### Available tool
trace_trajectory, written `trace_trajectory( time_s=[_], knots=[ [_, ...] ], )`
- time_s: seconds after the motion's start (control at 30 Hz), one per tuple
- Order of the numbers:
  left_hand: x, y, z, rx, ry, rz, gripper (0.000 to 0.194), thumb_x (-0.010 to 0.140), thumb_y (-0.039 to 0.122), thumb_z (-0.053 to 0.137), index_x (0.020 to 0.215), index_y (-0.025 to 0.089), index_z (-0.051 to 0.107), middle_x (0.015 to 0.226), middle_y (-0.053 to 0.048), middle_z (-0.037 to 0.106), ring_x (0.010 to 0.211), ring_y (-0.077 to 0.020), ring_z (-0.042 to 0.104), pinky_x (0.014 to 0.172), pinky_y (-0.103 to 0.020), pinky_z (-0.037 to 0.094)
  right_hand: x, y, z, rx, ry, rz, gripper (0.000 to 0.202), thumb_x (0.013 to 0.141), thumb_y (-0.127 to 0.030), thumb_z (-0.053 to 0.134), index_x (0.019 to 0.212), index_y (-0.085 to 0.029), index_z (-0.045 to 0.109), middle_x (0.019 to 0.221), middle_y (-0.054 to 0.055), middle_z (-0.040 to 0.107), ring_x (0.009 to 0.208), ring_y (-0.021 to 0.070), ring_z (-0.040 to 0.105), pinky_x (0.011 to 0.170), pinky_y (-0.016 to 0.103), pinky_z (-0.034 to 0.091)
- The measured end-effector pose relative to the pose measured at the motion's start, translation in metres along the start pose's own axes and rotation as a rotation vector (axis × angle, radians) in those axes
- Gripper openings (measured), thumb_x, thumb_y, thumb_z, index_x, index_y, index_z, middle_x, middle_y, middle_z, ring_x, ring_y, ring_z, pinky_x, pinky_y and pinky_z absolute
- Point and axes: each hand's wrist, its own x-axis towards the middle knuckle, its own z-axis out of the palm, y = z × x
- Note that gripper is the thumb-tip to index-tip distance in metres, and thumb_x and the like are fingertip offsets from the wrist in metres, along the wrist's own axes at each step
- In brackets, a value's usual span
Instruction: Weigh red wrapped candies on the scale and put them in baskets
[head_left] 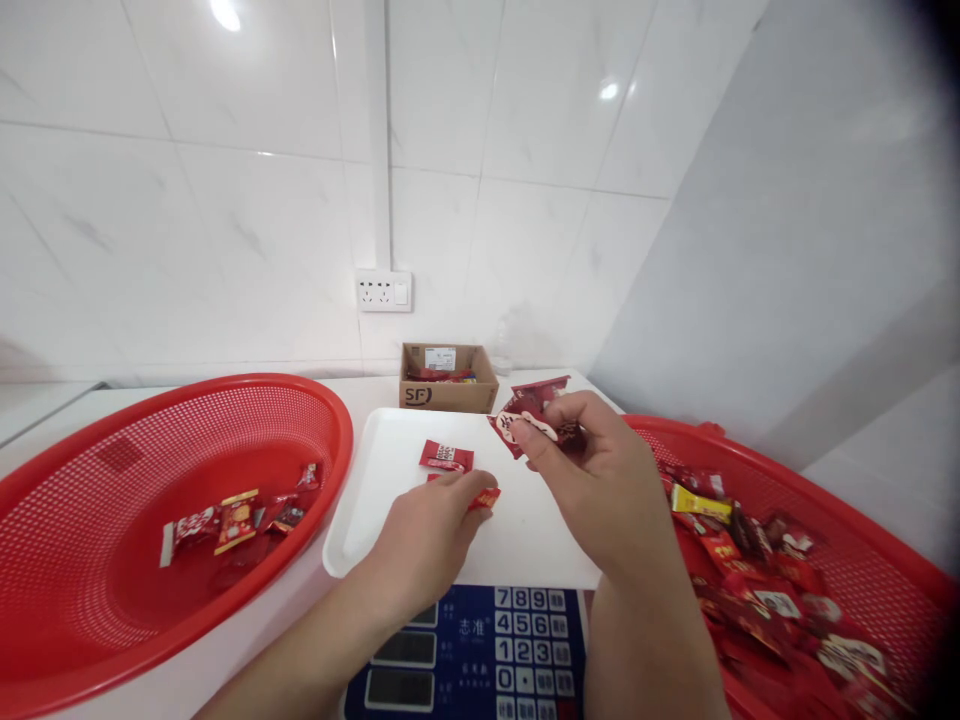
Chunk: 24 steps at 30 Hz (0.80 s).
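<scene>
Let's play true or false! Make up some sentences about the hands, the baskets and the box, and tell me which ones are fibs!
1. The right hand holds dark red packets. True.
2. The left hand is inside a basket. False: the left hand is over the white tray, gripping a red packet.
3. The box stands behind the tray. True.
4. Both baskets are blue. False: the left basket and right basket are red.
5. The right basket shows more packets than the left one. True.

The place looks like a weighing or packing corner in a shop or storeroom, judging by the keypad scale [465, 650], red baskets [342, 430] of wrapped sweets [238, 522], SF-marked carton [454, 397] and pale tiled wall [247, 70].
</scene>
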Motion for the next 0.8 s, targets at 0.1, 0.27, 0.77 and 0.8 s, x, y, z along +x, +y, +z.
trace_trajectory(
  time_s=[0.1,0.27,0.77,0.8],
  knots=[
    [0.003,-0.002,0.002,0.019,0.096,-0.052,0.042,0.084,0.023,0.048,0.126,0.028,0.049,0.114,-0.007,0.058,0.092,-0.0236,0.058,0.075,-0.034,0.043,0.000,0.000,0.000,-0.017,0.010,-0.016,0.021,0.079,-0.032,0.062,0.068,-0.021,0.048,0.061,-0.006,0.048,0.053,0.0090,0.045,0.049,0.021,0.037],
    [0.004,0.006,-0.019,-0.860,0.349,-0.202,0.037,0.077,0.021,0.054,0.114,0.026,0.051,0.091,0.002,0.051,0.053,-0.0075,0.040,0.048,-0.020,0.036,-0.002,0.001,0.000,-0.009,0.033,0.003,0.023,0.078,-0.024,0.058,0.067,-0.023,0.038,0.057,-0.009,0.039,0.048,0.0076,0.038,0.045,0.020,0.034],
    [-0.007,0.025,-0.040,-1.710,0.604,-0.219,0.023,0.071,0.010,0.052,0.092,0.015,0.060,0.092,-0.004,0.055,0.065,-0.0098,0.050,0.060,-0.021,0.050,-0.015,-0.008,0.024,-0.087,-0.599,-0.096,0.022,0.083,-0.015,0.062,0.099,-0.028,0.068,0.091,-0.002,0.057,0.078,0.0108,0.057,0.071,0.023,0.044],
    [-0.008,0.026,-0.039,-1.696,0.594,-0.206,0.023,0.071,0.009,0.053,0.092,0.015,0.060,0.092,-0.003,0.056,0.066,-0.0096,0.051,0.061,-0.021,0.050,-0.015,-0.008,0.025,-0.083,-0.578,-0.096,0.020,0.083,-0.015,0.062,0.097,-0.028,0.068,0.089,-0.002,0.057,0.076,0.0103,0.056,0.069,0.023,0.043]
  ],
)
